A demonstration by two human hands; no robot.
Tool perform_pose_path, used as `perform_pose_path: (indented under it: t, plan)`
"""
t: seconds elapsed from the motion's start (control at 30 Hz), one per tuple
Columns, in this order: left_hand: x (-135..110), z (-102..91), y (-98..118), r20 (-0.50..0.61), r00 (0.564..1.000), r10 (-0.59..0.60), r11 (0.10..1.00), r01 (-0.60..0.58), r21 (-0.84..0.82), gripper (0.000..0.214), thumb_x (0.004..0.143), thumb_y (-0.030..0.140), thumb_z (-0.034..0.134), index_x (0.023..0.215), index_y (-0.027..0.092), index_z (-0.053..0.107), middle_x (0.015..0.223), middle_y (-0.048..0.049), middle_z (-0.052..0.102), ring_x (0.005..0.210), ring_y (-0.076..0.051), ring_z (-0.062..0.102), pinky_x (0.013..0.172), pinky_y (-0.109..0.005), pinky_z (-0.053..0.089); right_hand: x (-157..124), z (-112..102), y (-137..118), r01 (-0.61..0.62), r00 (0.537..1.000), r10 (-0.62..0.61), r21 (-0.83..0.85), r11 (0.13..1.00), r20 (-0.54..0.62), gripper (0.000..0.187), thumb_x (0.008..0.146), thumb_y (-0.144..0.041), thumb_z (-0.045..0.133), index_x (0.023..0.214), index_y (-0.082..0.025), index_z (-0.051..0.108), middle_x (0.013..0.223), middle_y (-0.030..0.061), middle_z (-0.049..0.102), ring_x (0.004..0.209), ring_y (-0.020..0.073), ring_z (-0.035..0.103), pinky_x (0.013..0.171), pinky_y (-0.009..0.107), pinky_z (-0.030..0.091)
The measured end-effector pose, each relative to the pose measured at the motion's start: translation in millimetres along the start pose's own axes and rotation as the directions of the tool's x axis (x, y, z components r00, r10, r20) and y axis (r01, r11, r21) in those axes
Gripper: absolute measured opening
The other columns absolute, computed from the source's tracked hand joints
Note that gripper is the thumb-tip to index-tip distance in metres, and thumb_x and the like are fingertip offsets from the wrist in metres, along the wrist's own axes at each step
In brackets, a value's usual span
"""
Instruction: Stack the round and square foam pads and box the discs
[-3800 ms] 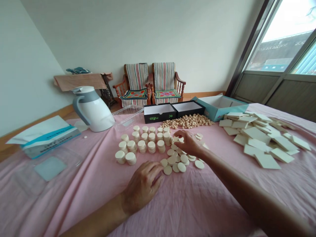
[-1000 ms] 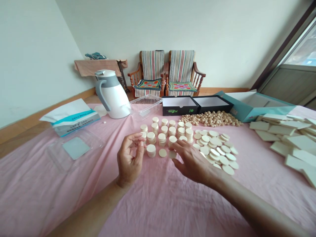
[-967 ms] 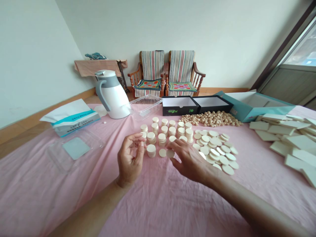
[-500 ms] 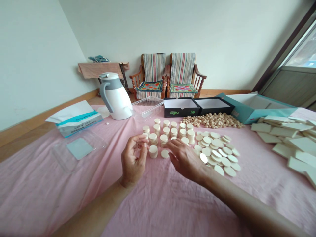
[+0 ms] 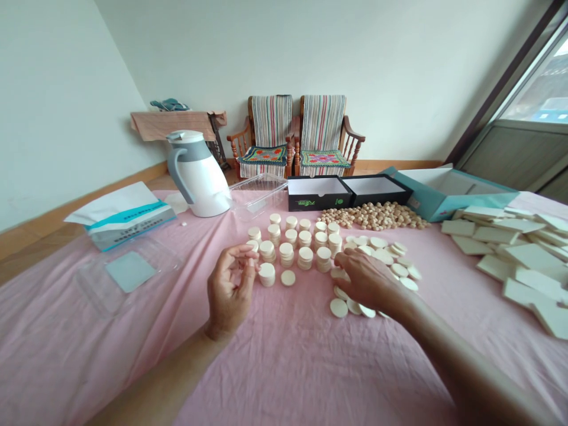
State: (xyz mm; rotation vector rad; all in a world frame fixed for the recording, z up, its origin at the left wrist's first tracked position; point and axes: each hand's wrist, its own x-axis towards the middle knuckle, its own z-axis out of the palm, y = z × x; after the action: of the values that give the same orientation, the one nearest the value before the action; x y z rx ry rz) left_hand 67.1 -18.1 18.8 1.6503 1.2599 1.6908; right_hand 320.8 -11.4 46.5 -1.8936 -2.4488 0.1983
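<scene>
Round pale wooden discs stand in short stacks on the pink cloth. My left hand (image 5: 231,290) hovers at the near left of them, fingers loosely curled and thumb a little apart, with nothing visible in it. A short disc stack (image 5: 267,274) stands just right of its thumb, with a single disc (image 5: 288,277) lying flat beside that stack. My right hand (image 5: 366,275) reaches over the loose disc pile (image 5: 381,254), palm down with fingers stretched onto the discs. It covers part of the pile, and its fingertips are partly hidden. Another disc stack (image 5: 323,259) rises just left of those fingertips.
Behind the stacks lie wooden beads (image 5: 377,216), two black boxes (image 5: 319,194) and a teal box (image 5: 461,192). Square wooden tiles (image 5: 532,254) are heaped at right. A white jug (image 5: 202,177), a tissue pack (image 5: 128,219) and clear plastic trays (image 5: 128,272) are at left.
My right hand has moved right, from above the single disc and nearby stacks onto the loose disc pile. My left hand keeps its place beside the stacks. The view has shifted slightly.
</scene>
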Motion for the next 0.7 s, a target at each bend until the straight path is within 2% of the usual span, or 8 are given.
perform_pose_path:
  t: [0.13,0.33,0.4,0.53,0.6,0.7]
  plan:
    - [0.8,-0.4,-0.2,-0.002,1.0,-0.005,1.0,0.005,0.0,0.02,0.086,0.029,0.059,0.102,0.016,0.056,0.091,-0.0054,0.062,0.074,-0.013,0.062,0.069,-0.024,0.052,3.0,2.6,-9.6,-0.038,0.999,0.038,-0.018,0.999,-0.006,0.012,0.08,-0.022,0.052,0.086,-0.016,0.061,0.09,0.0118,0.062,0.081,0.0218,0.059,0.067,0.031,0.036]
    - [2.0,-0.5,-1.4,-0.015,1.0,-0.001,1.0,0.001,-0.002,0.021,0.086,0.029,0.06,0.102,0.016,0.056,0.091,-0.0052,0.062,0.071,-0.013,0.061,0.067,-0.024,0.052,1.9,2.3,-3.3,-0.035,0.998,0.035,0.01,0.999,-0.057,0.008,0.076,-0.018,0.054,0.08,-0.015,0.06,0.081,0.0088,0.059,0.073,0.019,0.055,0.062,0.029,0.033]
    - [2.2,-0.6,-2.0,-0.018,1.0,0.009,1.0,-0.009,-0.003,0.021,0.086,0.03,0.06,0.101,0.016,0.056,0.091,-0.0052,0.062,0.071,-0.012,0.061,0.067,-0.024,0.052,-0.6,0.3,-7.5,0.019,0.992,-0.008,0.087,0.996,-0.123,0.009,0.076,-0.019,0.055,0.083,-0.016,0.059,0.08,0.0064,0.058,0.071,0.017,0.054,0.062,0.028,0.034]
    - [2.3,-1.2,-2.8,-0.015,1.0,0.024,1.0,-0.024,0.007,0.019,0.087,0.029,0.058,0.101,0.017,0.056,0.091,-0.005,0.062,0.07,-0.012,0.061,0.068,-0.024,0.052,-1.8,4.1,-31.7,0.237,0.953,-0.174,0.248,0.94,-0.249,0.011,0.078,-0.016,0.054,0.089,-0.018,0.055,0.089,0.0047,0.057,0.074,0.0143,0.053,0.065,0.026,0.037]
    - [2.2,-1.5,-2.7,-0.01,1.0,0.025,1.0,-0.025,0.014,0.019,0.087,0.028,0.058,0.102,0.017,0.055,0.091,-0.0049,0.062,0.071,-0.012,0.061,0.068,-0.024,0.052,1.4,10.4,-45.6,0.313,0.929,-0.241,0.247,0.917,-0.281,0.014,0.079,-0.015,0.053,0.092,-0.018,0.054,0.092,0.0053,0.056,0.078,0.015,0.053,0.066,0.027,0.038]
    - [1.8,-1.8,-1.7,-0.006,1.0,0.025,1.0,-0.025,0.014,0.019,0.087,0.028,0.058,0.103,0.017,0.055,0.092,-0.0045,0.061,0.071,-0.012,0.061,0.067,-0.023,0.052,8.5,19.6,-61.3,0.365,0.907,-0.302,0.193,0.911,-0.293,0.019,0.08,-0.013,0.051,0.099,-0.017,0.053,0.097,0.0068,0.056,0.082,0.0165,0.054,0.066,0.028,0.039]
